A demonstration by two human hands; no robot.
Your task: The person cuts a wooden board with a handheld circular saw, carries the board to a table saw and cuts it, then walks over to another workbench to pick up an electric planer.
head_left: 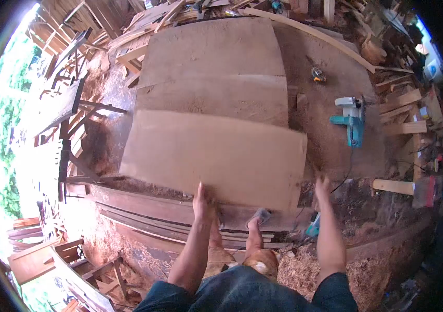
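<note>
A light-brown rectangular board (213, 156) lies tilted slightly across the near part of larger plywood sheets (211, 52). My left hand (201, 202) is at the board's near edge, its fingers wrapped round that edge. Beyond the board's right edge is my right hand (322, 186), blurred, so its fingers and anything in them cannot be made out. A teal and white circular saw (354, 125) rests to the right of the board, with a cable running down from it.
A yellow and black tool (317, 74) lies at the upper right. Another teal tool (313, 226) is near my right forearm. Long planks (143, 205) lie by my feet. Wooden frames (78, 112) stand at the left, and wood pieces (406, 127) at the right.
</note>
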